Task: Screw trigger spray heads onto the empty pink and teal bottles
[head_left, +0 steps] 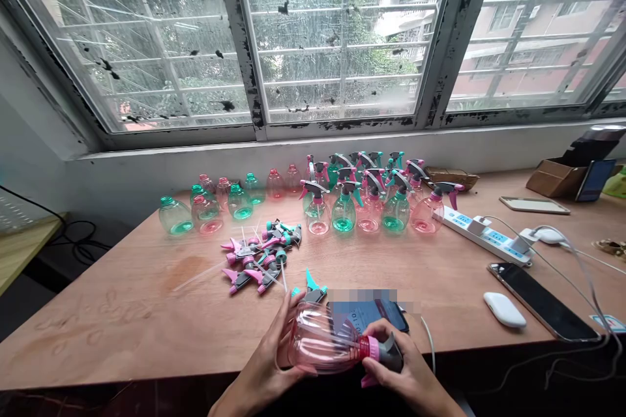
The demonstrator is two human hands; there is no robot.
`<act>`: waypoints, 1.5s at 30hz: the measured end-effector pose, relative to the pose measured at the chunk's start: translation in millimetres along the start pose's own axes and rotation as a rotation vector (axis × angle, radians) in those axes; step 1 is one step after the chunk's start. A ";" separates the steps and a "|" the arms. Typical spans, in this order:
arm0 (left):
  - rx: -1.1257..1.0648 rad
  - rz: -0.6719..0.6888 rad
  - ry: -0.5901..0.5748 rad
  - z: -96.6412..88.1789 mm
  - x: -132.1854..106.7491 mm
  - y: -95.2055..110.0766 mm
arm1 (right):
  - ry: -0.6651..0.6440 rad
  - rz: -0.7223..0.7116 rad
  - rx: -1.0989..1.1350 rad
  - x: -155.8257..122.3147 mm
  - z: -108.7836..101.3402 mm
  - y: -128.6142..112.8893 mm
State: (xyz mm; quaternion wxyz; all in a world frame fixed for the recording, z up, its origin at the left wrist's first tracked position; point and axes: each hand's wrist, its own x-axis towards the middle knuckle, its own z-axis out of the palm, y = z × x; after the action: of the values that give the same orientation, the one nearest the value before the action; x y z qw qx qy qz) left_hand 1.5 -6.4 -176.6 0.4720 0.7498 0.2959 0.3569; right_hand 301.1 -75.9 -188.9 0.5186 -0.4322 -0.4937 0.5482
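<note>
Head view: both hands' fingers [293, 332] wrap the pink spray bottle [325, 342].

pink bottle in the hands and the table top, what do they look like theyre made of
Pink bottle: likely thin clear plastic, tinted pink and glossy; the ribs and the dip tube show through it. Its trigger head looks like opaque matte grey plastic with a pink collar. Table top: probably plywood or wood veneer, pale with a faint grain and a dull finish.

Clear glossy pink plastic spray bottle [323, 342] with a matt grey plastic trigger head [388, 352]; the wooden table [122, 313] looks smooth, matt and faintly stained
</note>
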 end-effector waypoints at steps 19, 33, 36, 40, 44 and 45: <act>-0.269 -0.265 -0.203 -15.7 2.9 28.3 | -0.003 -0.027 0.012 -1.8 -4.4 -1.1; -0.377 -0.254 -0.293 -20.5 1.6 17.4 | -0.067 0.007 0.017 -0.5 -7.0 -3.6; -0.363 -0.246 -0.291 -20.3 0.6 16.3 | -0.092 0.020 0.004 0.3 -9.0 -0.5; -0.392 -0.273 -0.238 -19.4 0.5 16.0 | -0.097 0.009 -0.012 1.3 -10.6 1.1; -0.400 -0.294 -0.276 -19.8 0.1 19.7 | -0.096 -0.001 -0.035 1.0 -13.2 0.5; -0.379 -0.290 -0.270 -19.7 -0.3 20.4 | -0.097 0.002 -0.040 0.7 -14.0 0.5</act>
State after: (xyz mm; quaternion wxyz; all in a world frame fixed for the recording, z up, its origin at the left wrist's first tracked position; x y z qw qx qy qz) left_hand -12.5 -4.6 -152.0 0.6854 0.6385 0.2626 0.2316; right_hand 314.7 -73.9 -191.3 0.4847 -0.4162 -0.5286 0.5589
